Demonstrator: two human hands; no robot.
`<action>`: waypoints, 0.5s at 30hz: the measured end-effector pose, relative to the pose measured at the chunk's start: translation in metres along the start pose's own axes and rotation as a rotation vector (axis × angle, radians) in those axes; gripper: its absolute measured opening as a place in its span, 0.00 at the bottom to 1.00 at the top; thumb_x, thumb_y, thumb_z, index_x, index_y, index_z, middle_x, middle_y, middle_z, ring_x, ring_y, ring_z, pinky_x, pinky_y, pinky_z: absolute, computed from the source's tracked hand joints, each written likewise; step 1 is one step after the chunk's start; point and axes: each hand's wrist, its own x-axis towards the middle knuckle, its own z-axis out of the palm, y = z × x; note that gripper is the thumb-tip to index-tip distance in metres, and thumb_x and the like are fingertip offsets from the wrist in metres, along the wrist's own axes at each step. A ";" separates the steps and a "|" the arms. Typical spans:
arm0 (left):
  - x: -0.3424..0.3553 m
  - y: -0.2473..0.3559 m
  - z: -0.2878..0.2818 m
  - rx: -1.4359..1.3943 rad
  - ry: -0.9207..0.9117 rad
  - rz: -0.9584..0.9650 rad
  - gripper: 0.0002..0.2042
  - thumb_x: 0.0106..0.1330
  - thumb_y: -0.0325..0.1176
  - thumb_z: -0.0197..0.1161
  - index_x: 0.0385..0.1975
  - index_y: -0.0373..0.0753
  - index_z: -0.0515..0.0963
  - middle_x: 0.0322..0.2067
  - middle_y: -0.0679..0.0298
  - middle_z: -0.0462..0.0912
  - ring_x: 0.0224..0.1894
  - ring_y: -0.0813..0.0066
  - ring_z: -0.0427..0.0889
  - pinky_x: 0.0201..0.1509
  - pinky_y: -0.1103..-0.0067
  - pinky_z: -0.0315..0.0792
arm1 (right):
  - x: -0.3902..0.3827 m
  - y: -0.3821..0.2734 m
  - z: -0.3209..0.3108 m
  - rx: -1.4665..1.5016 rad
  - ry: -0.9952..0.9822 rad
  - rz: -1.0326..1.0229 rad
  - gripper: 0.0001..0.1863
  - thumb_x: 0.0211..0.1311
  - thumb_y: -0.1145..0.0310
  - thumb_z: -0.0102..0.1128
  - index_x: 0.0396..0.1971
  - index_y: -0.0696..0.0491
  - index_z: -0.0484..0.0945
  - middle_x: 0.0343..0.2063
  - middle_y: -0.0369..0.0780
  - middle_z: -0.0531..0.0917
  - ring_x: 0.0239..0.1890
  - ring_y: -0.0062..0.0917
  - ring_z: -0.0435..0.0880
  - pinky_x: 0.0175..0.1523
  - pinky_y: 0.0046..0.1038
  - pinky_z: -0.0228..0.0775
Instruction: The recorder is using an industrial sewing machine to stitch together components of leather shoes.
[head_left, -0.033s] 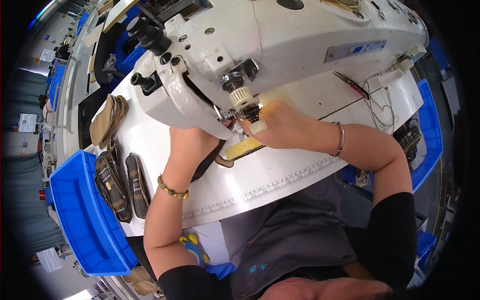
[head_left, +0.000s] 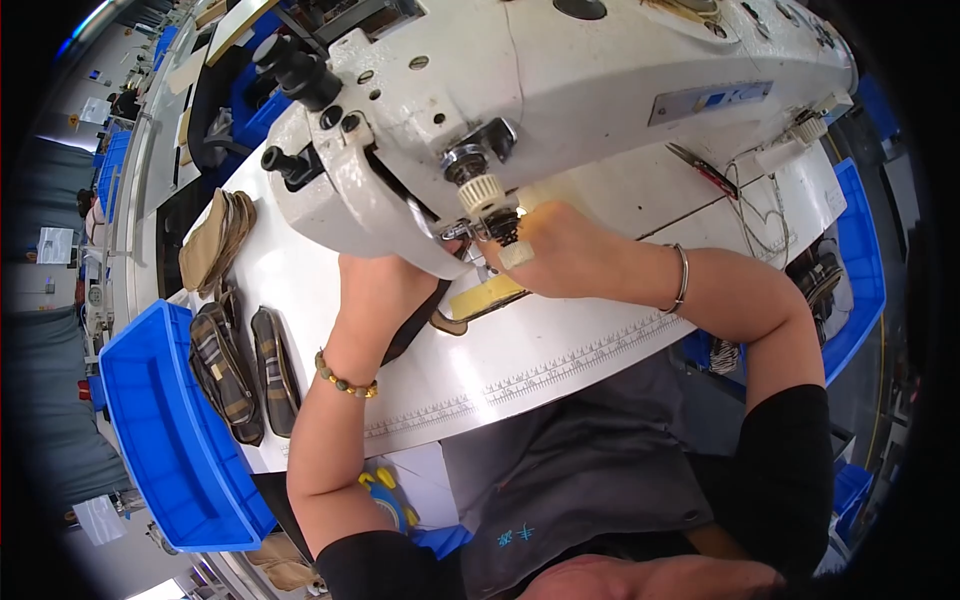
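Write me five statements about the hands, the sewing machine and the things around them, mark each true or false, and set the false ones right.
1. The left hand and the right hand are both close to the head of the white sewing machine. True.
2. The beaded bracelet is on the right wrist. False: it is on the left wrist; the right one wears a metal bangle.
3. A yellow piece shows between the two hands, nearer the person. True.
4. The tan stack lies beside the right forearm. False: it is at the left side of the table.
5. A ruler scale runs along the table edge nearest the person. True.
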 end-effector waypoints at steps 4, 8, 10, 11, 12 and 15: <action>0.001 -0.001 -0.001 -0.011 0.032 0.040 0.15 0.58 0.44 0.72 0.34 0.38 0.87 0.32 0.59 0.88 0.35 0.60 0.85 0.40 0.70 0.78 | 0.000 0.000 -0.001 0.000 0.013 -0.008 0.04 0.47 0.72 0.64 0.22 0.57 0.83 0.15 0.41 0.79 0.18 0.32 0.82 0.22 0.32 0.70; 0.002 0.000 -0.001 0.048 0.057 0.068 0.14 0.58 0.44 0.72 0.33 0.39 0.87 0.31 0.59 0.87 0.33 0.59 0.85 0.38 0.70 0.78 | 0.001 0.001 -0.006 0.054 -0.021 -0.060 0.05 0.47 0.72 0.63 0.24 0.57 0.83 0.15 0.41 0.79 0.19 0.33 0.82 0.23 0.34 0.72; 0.002 0.003 -0.003 0.081 0.056 0.066 0.14 0.57 0.44 0.72 0.32 0.39 0.87 0.30 0.59 0.87 0.33 0.58 0.85 0.38 0.69 0.78 | 0.000 0.000 -0.006 0.060 -0.028 -0.076 0.07 0.49 0.71 0.63 0.28 0.57 0.83 0.15 0.41 0.79 0.19 0.33 0.82 0.23 0.34 0.72; 0.001 0.005 -0.004 0.094 0.047 0.042 0.13 0.57 0.43 0.73 0.31 0.39 0.87 0.29 0.59 0.87 0.32 0.58 0.85 0.37 0.69 0.78 | 0.000 0.000 -0.006 0.066 -0.036 -0.096 0.09 0.50 0.71 0.62 0.32 0.57 0.83 0.15 0.40 0.78 0.20 0.34 0.82 0.24 0.34 0.73; -0.001 0.007 -0.004 0.107 0.040 0.018 0.12 0.56 0.42 0.73 0.30 0.39 0.87 0.29 0.58 0.86 0.31 0.58 0.85 0.36 0.69 0.78 | -0.001 -0.001 -0.008 0.065 -0.033 -0.092 0.09 0.50 0.71 0.62 0.32 0.57 0.83 0.15 0.40 0.78 0.20 0.34 0.82 0.24 0.34 0.73; -0.007 0.013 -0.007 0.099 0.055 0.007 0.12 0.51 0.40 0.76 0.31 0.41 0.86 0.24 0.63 0.84 0.27 0.60 0.83 0.29 0.69 0.74 | -0.002 -0.004 -0.011 0.110 -0.040 -0.116 0.13 0.53 0.71 0.59 0.40 0.56 0.82 0.16 0.39 0.78 0.19 0.32 0.82 0.23 0.34 0.73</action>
